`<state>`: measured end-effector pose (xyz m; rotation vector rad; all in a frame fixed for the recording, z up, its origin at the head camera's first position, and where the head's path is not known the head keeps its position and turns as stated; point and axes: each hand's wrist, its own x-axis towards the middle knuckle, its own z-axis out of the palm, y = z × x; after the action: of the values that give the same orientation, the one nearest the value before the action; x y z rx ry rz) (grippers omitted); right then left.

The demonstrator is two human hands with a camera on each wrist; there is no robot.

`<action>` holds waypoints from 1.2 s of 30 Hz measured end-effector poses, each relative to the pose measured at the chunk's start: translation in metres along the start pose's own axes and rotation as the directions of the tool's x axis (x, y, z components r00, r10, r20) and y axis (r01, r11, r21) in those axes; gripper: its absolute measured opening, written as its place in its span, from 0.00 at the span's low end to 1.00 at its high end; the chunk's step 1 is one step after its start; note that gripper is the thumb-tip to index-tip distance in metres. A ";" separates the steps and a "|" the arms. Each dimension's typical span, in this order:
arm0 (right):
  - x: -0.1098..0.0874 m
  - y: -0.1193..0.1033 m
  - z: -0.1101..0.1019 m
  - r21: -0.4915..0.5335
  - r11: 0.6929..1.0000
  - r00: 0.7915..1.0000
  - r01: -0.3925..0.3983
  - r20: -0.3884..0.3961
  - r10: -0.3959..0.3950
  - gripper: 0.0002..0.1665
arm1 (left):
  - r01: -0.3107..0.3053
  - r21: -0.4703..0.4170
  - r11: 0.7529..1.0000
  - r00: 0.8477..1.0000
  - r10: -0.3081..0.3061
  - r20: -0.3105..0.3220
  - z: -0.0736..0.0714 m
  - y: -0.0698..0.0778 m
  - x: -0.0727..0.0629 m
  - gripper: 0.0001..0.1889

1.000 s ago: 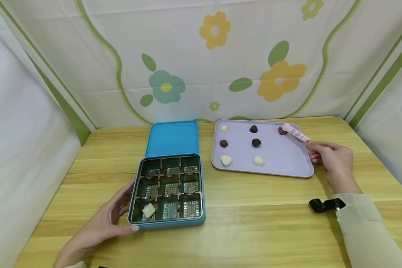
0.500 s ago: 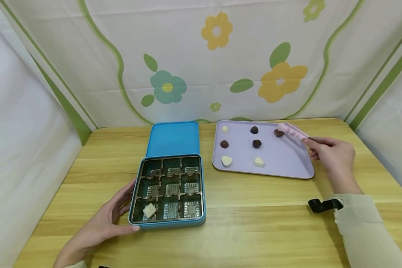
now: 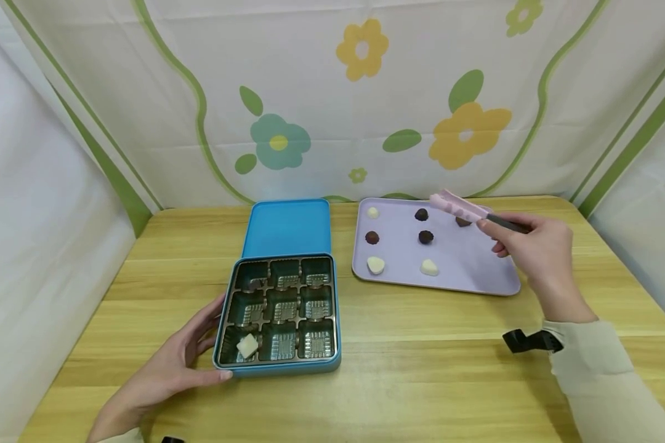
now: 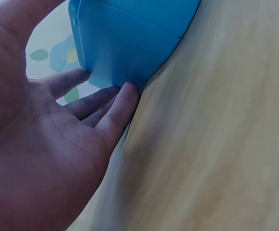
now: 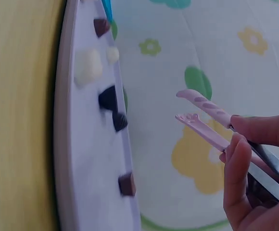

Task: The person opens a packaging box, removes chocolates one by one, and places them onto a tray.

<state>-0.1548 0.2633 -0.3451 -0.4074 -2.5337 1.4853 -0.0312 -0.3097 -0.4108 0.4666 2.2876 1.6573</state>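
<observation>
My right hand [image 3: 537, 252] pinches tongs with pink tips [image 3: 457, 204] and dark handles. The right wrist view shows the tong tips [image 5: 197, 113] apart with nothing between them. Below them, a brown square chocolate [image 5: 127, 184] lies on the lilac tray [image 3: 476, 274]. My left hand [image 3: 172, 369] rests against a blue tin [image 3: 310, 370], thumb at its front left corner, fairly straight fingers along its left side [image 4: 115, 108]. A white square chocolate [image 3: 247, 346] sits in the tin's front left compartment. Something dark [image 3: 255, 284] lies in the back left one.
Several chocolates stand on the tray's left and middle, among them a dark domed one [image 3: 421, 214] and a white one [image 3: 375, 265]. A blue lid [image 3: 288, 227] lies behind the tin. A flowered cloth [image 3: 321, 74] hangs behind the wooden table [image 3: 410, 351].
The tongs have lifted away from the brown chocolate and moved left, their tips parted. That chocolate has shifted slightly left and stays on the tray. The left hand keeps its place on the tin.
</observation>
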 end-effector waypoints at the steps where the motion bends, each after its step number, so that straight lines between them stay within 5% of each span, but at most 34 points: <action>1: -0.003 -0.005 0.003 0.001 1.000 0.999 0.027 0.019 -0.027 0.32 | -0.003 -0.002 1.000 1.000 0.003 0.002 0.000 0.000 0.000 0.60; 7: -0.018 -0.025 0.021 0.029 0.981 0.973 0.189 0.131 -0.191 0.26 | -0.011 -0.007 1.000 1.000 0.011 0.002 0.001 0.000 0.000 0.60; 14: -0.032 -0.037 0.040 0.037 0.962 0.938 0.272 0.215 -0.273 0.20 | -0.018 -0.006 1.000 1.000 0.018 0.004 0.001 -0.001 0.000 0.60; 36: -0.077 -0.073 0.102 0.089 0.930 0.825 0.356 0.439 -0.358 0.14 | -0.006 -0.015 1.000 1.000 0.006 0.013 -0.001 -0.002 0.000 0.60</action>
<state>-0.1213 0.1207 -0.3318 0.4548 -2.7270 1.5666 -0.0315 -0.3110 -0.4124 0.4798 2.2655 1.6677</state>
